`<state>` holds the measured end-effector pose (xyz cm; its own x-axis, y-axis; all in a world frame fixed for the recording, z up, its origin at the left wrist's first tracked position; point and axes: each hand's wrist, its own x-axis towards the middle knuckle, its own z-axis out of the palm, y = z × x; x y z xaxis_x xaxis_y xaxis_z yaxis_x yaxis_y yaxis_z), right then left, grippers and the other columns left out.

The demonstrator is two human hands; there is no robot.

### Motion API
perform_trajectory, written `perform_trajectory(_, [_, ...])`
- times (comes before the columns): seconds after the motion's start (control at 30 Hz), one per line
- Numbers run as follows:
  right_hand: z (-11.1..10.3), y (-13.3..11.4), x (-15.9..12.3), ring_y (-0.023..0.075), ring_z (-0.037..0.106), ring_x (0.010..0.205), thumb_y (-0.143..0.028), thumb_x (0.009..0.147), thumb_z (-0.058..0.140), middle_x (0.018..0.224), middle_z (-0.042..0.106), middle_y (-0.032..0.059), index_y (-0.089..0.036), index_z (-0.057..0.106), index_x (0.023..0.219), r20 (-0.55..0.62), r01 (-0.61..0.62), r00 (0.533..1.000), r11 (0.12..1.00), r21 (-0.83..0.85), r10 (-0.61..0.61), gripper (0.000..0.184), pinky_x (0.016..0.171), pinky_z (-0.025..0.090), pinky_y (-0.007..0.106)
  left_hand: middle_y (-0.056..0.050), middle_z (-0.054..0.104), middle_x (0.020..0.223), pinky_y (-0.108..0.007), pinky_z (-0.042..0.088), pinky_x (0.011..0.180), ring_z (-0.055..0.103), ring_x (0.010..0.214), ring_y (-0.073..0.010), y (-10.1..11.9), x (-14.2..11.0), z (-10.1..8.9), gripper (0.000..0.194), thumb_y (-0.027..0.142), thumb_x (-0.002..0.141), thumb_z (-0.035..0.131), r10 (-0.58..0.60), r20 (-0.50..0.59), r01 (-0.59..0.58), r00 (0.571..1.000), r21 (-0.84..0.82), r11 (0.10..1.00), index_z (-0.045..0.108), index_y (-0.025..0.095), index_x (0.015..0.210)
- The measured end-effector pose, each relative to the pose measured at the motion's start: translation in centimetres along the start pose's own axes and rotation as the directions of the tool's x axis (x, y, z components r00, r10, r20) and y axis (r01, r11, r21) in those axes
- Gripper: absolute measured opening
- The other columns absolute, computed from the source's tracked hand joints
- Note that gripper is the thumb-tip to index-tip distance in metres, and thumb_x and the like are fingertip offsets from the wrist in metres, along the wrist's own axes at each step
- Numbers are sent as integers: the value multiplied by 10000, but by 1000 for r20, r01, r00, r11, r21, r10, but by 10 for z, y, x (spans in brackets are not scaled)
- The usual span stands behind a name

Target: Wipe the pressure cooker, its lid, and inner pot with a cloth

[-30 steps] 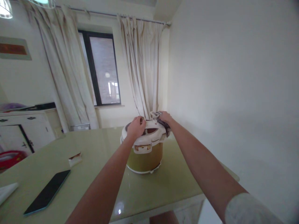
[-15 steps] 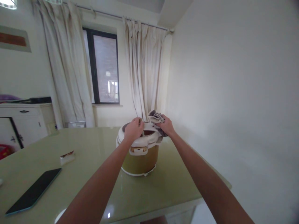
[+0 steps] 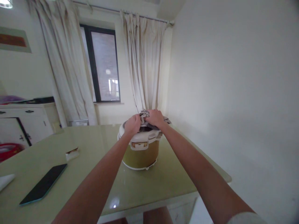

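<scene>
A rice cooker or electric pressure cooker (image 3: 142, 157) with a gold body and white lid rim stands upright on the green-topped table. My left hand (image 3: 133, 124) is closed on top of the lid, around what looks like its handle; the fingers hide most of that part. Right beside it, my right hand (image 3: 155, 118) grips a crumpled grey cloth (image 3: 144, 115) and presses it on the lid's top. Some of the cloth sticks out behind the right wrist. A latch piece (image 3: 139, 145) faces me on the cooker's front.
On the left of the green tabletop (image 3: 98, 149) lie a dark tablet or phone (image 3: 44, 183), a small whitish packet (image 3: 72, 154) and a white object (image 3: 6, 180). A wall (image 3: 233, 93) borders the table's right side. A white cabinet (image 3: 35, 121) stands far left.
My right hand has moved left with the cloth, from the lid's right edge to its top beside my left hand. The left hand stays on the lid. The view has shifted slightly.
</scene>
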<state>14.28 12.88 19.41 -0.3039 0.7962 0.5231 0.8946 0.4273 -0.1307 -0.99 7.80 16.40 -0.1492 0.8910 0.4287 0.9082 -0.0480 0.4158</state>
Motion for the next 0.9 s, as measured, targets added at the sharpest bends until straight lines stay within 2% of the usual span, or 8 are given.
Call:
perform_trajectory(0.1, [-2, 6, 29, 314, 710, 1098, -539, 914, 606, 1212, 766, 153, -166, 743, 1232, 182, -105, 979, 990, 92, 87, 509, 885, 519, 354, -114, 753, 1251, -365, 511, 909, 704, 1157, -283, -1, 1, 2, 512, 352, 1097, 185, 17, -19, -16, 1000, 14, 1000, 685, 264, 1157])
perform_trajectory(0.17, [-3, 12, 34, 288, 723, 1063, -535, 901, 629, 1193, 773, 141, -145, 750, 1224, 257, -119, 963, 984, 136, 81, 521, 817, 518, 302, -113, 751, 1246, -365, 513, 902, 706, 1146, -282, -1, 0, 2, 484, 341, 1095, 203, 35, -22, -34, 999, 31, 999, 678, 266, 1153])
perform_trajectory(0.33, [-7, 16, -3, 273, 725, 1057, -506, 881, 670, 1152, 795, 86, -224, 770, 1199, 107, 94, 989, 990, 104, -105, 437, 832, 498, 293, -131, 736, 1260, -377, 519, 912, 705, 1148, -289, 1, -4, 0, 470, 314, 1099, 197, 71, -16, -69, 997, 74, 995, 654, 239, 1176])
perform_trajectory(0.47, [-8, 11, -28, 296, 724, 1074, -539, 860, 691, 1150, 799, 90, -255, 759, 1221, 61, 123, 990, 992, 35, -125, 464, 867, 507, 324, -155, 705, 1314, -395, 516, 939, 692, 1176, -306, 2, -7, -2, 402, 280, 1088, 260, 148, -9, -145, 989, 144, 979, 627, 218, 1240])
perform_trajectory(0.57, [-5, 4, -18, 324, 722, 1095, -561, 887, 643, 1160, 792, 120, -245, 754, 1222, 45, 67, 997, 998, -15, -67, 474, 900, 518, 366, -144, 718, 1289, -376, 515, 928, 697, 1163, -295, 2, -7, -3, 424, 295, 1096, 235, 111, -5, -110, 994, 114, 987, 638, 233, 1212])
perform_trajectory(0.73, [2, -3, 27, 352, 713, 1141, -514, 921, 589, 1246, 756, 182, -198, 731, 1263, 117, -108, 987, 993, -45, 113, 486, 913, 540, 410, -114, 717, 1306, -378, 508, 936, 688, 1176, -292, 1, -5, -3, 433, 311, 1097, 225, 103, -3, -103, 995, 67, 992, 647, 264, 1186])
perform_trajectory(0.83, [4, -4, 40, 337, 709, 1160, -503, 910, 614, 1277, 751, 152, -237, 717, 1295, 157, -105, 982, 994, -27, 108, 479, 928, 539, 406, -122, 706, 1330, -391, 504, 959, 679, 1197, -296, -1, -4, -1, 431, 300, 1094, 230, 108, 5, -108, 994, 76, 991, 645, 260, 1203])
perform_trajectory(0.9, [3, -2, 37, 323, 709, 1157, -528, 919, 603, 1272, 758, 114, -273, 729, 1271, 160, -56, 985, 998, -7, 56, 453, 927, 536, 393, -127, 708, 1326, -393, 502, 966, 680, 1199, -294, -2, -3, 0, 434, 284, 1093, 228, 105, -1, -105, 994, 77, 992, 642, 258, 1217])
